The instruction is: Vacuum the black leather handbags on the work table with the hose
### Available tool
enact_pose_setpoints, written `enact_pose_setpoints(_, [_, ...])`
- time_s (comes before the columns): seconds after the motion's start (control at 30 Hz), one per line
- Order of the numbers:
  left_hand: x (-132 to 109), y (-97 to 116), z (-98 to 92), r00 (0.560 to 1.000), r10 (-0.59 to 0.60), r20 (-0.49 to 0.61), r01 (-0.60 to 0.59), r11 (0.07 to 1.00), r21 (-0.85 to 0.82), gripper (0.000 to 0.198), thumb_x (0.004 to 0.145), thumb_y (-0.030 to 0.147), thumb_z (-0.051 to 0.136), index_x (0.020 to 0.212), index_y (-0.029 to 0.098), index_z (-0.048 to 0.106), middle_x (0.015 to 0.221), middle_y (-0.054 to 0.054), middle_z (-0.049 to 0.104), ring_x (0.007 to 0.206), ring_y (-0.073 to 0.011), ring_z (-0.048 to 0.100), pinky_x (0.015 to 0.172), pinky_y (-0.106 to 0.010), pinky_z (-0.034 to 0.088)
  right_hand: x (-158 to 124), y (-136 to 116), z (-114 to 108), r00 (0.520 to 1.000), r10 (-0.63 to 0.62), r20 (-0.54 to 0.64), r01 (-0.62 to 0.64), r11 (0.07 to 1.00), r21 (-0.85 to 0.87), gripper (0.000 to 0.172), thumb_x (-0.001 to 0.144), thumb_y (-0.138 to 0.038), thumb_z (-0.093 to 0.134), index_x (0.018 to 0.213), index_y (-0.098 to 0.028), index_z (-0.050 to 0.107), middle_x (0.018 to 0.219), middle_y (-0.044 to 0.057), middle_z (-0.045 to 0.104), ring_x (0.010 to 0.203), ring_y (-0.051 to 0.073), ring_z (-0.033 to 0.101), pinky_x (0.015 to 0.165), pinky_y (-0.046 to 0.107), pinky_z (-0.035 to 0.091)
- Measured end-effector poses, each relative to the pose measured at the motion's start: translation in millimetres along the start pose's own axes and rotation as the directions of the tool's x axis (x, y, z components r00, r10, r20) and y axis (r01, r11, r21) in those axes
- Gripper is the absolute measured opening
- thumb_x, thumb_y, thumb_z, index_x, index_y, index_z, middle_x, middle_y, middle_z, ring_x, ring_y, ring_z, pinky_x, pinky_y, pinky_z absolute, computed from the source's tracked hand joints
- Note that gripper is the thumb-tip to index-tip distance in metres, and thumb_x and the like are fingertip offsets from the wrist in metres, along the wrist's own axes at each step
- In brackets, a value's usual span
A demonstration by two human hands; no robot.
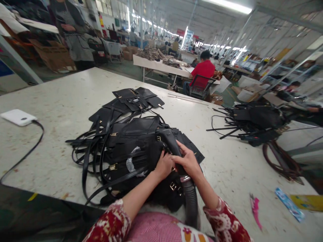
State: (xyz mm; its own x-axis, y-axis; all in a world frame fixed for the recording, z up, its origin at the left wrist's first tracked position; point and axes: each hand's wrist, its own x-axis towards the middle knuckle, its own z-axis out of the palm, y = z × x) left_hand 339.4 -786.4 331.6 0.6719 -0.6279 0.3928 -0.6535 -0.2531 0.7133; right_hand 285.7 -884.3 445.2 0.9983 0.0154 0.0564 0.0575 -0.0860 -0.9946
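Note:
A black vacuum hose (190, 198) with a curved rigid handle (170, 139) runs up from the table's near edge across a black leather bag (133, 153). My right hand (189, 161) is wrapped round the handle just above its metal ring. Close beside it, my left hand (165, 164) is closed with bent fingertips at the bag's edge, under the handle; what it pinches, if anything, is hidden. The bag lies among other black bag pieces, with gold buckles, long straps and a crumpled clear plastic wrap (130, 160) on it.
More black bag parts (137, 99) lie behind. On the right are another black pile (254, 117), coiled brown straps (282, 161), pink-handled snips (255, 210) and a blue packet (289, 204). A white device (19, 117) with a cable sits left. A person in red (203, 75) sits beyond.

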Motion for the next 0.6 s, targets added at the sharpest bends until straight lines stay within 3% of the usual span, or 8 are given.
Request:
enact_pose_setpoints(0.07, [17,0,-19.8,0.992,0.011,0.125,-0.017,0.999,0.047,0.023,0.083,0.031,0.044,0.094,0.02,0.06,0.107,-0.006,0.061,0.123,-0.0272,0.034,0.105,-0.057,0.004,-18,-3,-30,0.996,0.061,-0.072,-0.059,0.998,0.027,0.076,0.064,-0.026,0.067,0.132,-0.023,0.033,0.062,-0.003,0.06,0.042,0.013,0.052,0.038,0.024,0.044])
enact_pose_setpoints(0.17, [25,-11,-55.6,0.923,0.053,0.381,-0.108,0.986,0.124,0.027,0.087,0.031,0.036,0.084,0.024,0.061,0.093,0.001,0.065,0.109,-0.0206,0.048,0.103,-0.05,0.018,-49,8,-69,0.964,0.145,-0.223,-0.139,0.989,0.046,0.078,0.065,-0.03,0.068,0.133,-0.022,0.03,0.052,-0.005,0.057,0.037,0.013,0.05,0.034,0.025,0.043])
enact_pose_setpoints(0.2, [24,-17,-66.6,0.917,0.045,0.395,-0.127,0.975,0.184,0.026,0.087,0.029,0.036,0.086,0.024,0.061,0.097,0.001,0.065,0.11,-0.0206,0.048,0.103,-0.05,0.018,-59,14,-78,0.948,0.166,-0.271,-0.159,0.986,0.047,0.078,0.065,-0.031,0.068,0.133,-0.021,0.03,0.051,-0.005,0.056,0.036,0.014,0.05,0.034,0.025,0.044])
enact_pose_setpoints(0.27, [19,-29,-83.4,0.947,0.026,0.32,-0.14,0.931,0.338,0.019,0.082,0.023,0.045,0.092,0.025,0.061,0.112,-0.001,0.06,0.119,-0.024,0.04,0.103,-0.055,0.01,-75,25,-91,0.919,0.201,-0.339,-0.196,0.979,0.051,0.079,0.065,-0.032,0.068,0.133,-0.019,0.029,0.049,-0.005,0.055,0.036,0.014,0.051,0.034,0.026,0.044])
enact_pose_setpoints(0.33, [12,-39,-91.3,0.964,0.038,0.262,-0.16,0.873,0.462,0.029,0.077,0.015,0.051,0.101,0.027,0.059,0.125,-0.002,0.052,0.126,-0.0272,0.031,0.101,-0.06,-0.001,-88,32,-95,0.903,0.226,-0.365,-0.216,0.974,0.069,0.079,0.066,-0.032,0.067,0.133,-0.02,0.028,0.052,-0.005,0.056,0.037,0.015,0.052,0.034,0.026,0.045])
enact_pose_setpoints(0.43, [8,-43,-90.7,0.966,0.053,0.253,-0.188,0.815,0.548,0.04,0.073,0.012,0.054,0.109,0.029,0.055,0.132,-0.004,0.045,0.128,-0.0285,0.028,0.099,-0.061,-0.006,-100,39,-92,0.904,0.291,-0.312,-0.273,0.957,0.099,0.076,0.065,-0.029,0.067,0.131,-0.021,0.029,0.055,-0.005,0.056,0.039,0.015,0.054,0.035,0.026,0.047])
enact_pose_setpoints(0.6, [9,-43,-87.8,0.966,0.062,0.251,-0.2,0.795,0.572,0.039,0.073,0.017,0.056,0.109,0.031,0.055,0.134,-0.004,0.043,0.128,-0.0279,0.027,0.099,-0.061,-0.006,-108,58,-88,0.886,0.436,-0.156,-0.42,0.899,0.125,0.07,0.065,-0.027,0.064,0.128,-0.022,0.033,0.059,-0.004,0.058,0.037,0.015,0.054,0.03,0.025,0.044])
